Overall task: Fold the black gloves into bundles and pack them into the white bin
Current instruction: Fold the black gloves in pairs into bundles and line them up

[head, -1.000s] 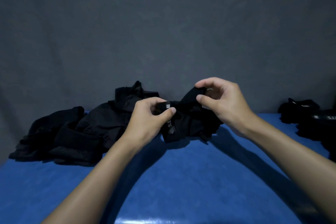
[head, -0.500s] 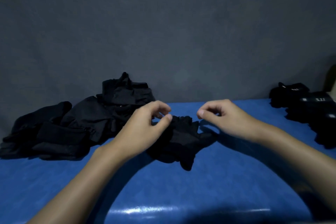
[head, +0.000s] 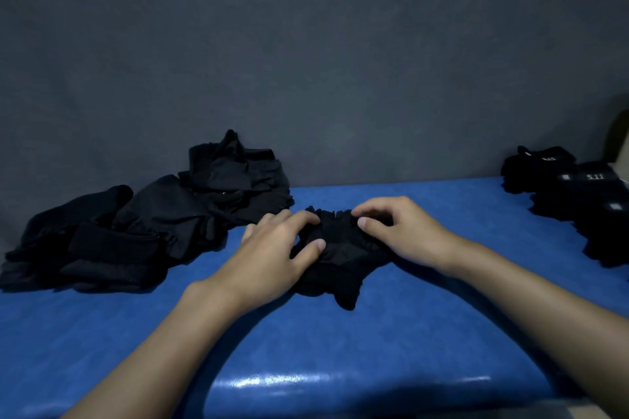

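Pressing down on the cloth, the left fingers [head: 299, 219] lie fairly straight and spread, with the thumb flat on the fabric too; that left hand [head: 272, 248] is relaxed and grips nothing. The right fingertips [head: 366, 214] are bent and rest on the ruffled far edge. The thumb and forefinger sit close together there, but I cannot tell whether they actually nip the cloth or only touch it. The right hand [head: 405, 235] arches over that edge.

Between the two hands lies the glove [head: 340, 248], flat on the blue table [head: 340, 343]. Taking the glove as the dial's centre, the left hand covers it from 9 o'clock and the right from 3. Its long axis seems to run from 12 down to about 5, with the gathered cuff at the far end and a dark tip poking towards the person. Both hands are on it, so neither is nearer. A fold would likely bring one end over the other along that axis.

Further out, a loose pile [head: 153, 221] of black gloves sprawls at 10 o'clock, well apart. At 2 o'clock, by the table's right edge, sits a neater stack [head: 585, 204] with small white labels. I cannot make out the white bin.
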Demonstrator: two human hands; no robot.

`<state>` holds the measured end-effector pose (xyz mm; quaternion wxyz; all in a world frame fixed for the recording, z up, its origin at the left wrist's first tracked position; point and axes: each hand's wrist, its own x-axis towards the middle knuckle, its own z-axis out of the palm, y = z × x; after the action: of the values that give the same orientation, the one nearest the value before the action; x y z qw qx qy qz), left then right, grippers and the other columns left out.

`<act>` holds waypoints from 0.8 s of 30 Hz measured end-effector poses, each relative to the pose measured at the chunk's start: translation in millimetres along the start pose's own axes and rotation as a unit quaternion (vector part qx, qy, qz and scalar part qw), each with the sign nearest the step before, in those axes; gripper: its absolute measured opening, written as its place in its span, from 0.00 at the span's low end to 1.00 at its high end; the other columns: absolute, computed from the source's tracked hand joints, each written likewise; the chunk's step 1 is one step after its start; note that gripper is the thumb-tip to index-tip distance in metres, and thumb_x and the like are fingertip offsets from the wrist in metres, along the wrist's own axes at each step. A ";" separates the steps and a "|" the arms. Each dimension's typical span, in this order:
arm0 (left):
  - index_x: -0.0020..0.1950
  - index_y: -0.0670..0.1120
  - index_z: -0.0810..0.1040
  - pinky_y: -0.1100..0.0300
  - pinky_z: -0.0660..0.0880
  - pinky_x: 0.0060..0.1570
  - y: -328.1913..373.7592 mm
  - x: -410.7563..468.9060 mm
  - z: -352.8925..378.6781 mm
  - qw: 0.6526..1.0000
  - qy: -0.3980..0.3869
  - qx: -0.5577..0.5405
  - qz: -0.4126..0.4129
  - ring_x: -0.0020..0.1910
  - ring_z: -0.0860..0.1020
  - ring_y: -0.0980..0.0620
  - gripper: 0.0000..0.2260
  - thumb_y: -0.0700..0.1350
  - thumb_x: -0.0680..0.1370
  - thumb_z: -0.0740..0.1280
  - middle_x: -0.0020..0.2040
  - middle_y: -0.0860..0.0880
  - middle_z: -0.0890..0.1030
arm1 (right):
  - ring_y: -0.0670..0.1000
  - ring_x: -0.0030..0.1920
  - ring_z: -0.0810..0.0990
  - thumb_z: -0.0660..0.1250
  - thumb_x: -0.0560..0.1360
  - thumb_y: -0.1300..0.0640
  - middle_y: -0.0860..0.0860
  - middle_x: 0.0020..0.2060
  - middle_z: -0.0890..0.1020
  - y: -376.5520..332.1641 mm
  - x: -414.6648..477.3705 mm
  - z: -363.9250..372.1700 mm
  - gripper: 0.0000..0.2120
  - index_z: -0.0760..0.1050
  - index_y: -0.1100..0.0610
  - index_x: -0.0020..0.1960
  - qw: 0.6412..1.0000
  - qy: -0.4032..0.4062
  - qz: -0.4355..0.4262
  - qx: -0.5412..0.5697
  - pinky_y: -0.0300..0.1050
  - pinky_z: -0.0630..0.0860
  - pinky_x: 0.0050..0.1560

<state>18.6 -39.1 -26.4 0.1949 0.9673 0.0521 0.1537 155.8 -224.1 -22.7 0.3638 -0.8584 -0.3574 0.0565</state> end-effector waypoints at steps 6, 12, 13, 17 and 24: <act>0.71 0.58 0.67 0.56 0.62 0.64 -3.5 0.0 0.9 1.000 -0.007 -0.001 0.011 0.58 0.67 0.58 0.20 0.61 0.80 0.59 0.55 0.61 0.72 | 0.47 0.47 0.79 0.71 0.74 0.52 0.48 0.48 0.81 -8.0 6.4 7.0 0.11 0.77 0.49 0.56 0.995 0.031 0.017 0.090 0.44 0.75 0.54; 0.73 0.59 0.64 0.56 0.61 0.65 -4.9 -0.2 2.3 1.000 -0.008 -0.010 0.017 0.60 0.66 0.58 0.22 0.62 0.80 0.60 0.57 0.61 0.72 | 0.44 0.52 0.80 0.69 0.65 0.40 0.41 0.44 0.82 -2.9 17.0 15.2 0.10 0.77 0.37 0.46 0.997 0.031 0.036 0.060 0.58 0.69 0.65; 0.73 0.59 0.64 0.56 0.61 0.65 -5.1 -0.4 2.4 1.000 -0.007 -0.010 0.017 0.60 0.66 0.59 0.22 0.62 0.80 0.60 0.57 0.61 0.72 | 0.44 0.48 0.80 0.71 0.67 0.45 0.42 0.41 0.81 -3.5 18.2 15.7 0.07 0.78 0.39 0.45 0.997 0.036 0.033 0.066 0.57 0.70 0.64; 0.73 0.59 0.64 0.56 0.61 0.65 -6.3 -0.3 3.1 1.000 -0.007 -0.005 0.020 0.59 0.66 0.60 0.23 0.62 0.79 0.60 0.55 0.63 0.71 | 0.47 0.36 0.75 0.71 0.73 0.62 0.46 0.34 0.78 -4.0 22.2 13.5 0.09 0.79 0.48 0.40 0.993 0.060 0.020 0.100 0.41 0.73 0.43; 0.73 0.63 0.63 0.56 0.60 0.65 -5.8 -1.0 1.4 1.000 -0.018 0.010 0.023 0.62 0.65 0.59 0.22 0.61 0.79 0.61 0.56 0.63 0.69 | 0.44 0.33 0.74 0.70 0.72 0.65 0.47 0.31 0.77 5.2 29.1 9.0 0.10 0.79 0.50 0.37 0.986 0.128 0.059 0.090 0.35 0.68 0.35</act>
<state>17.9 -34.4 -30.3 0.1830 0.9727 0.0281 0.1402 177.0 -202.3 -27.9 0.4785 -0.8417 -0.2504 -0.0008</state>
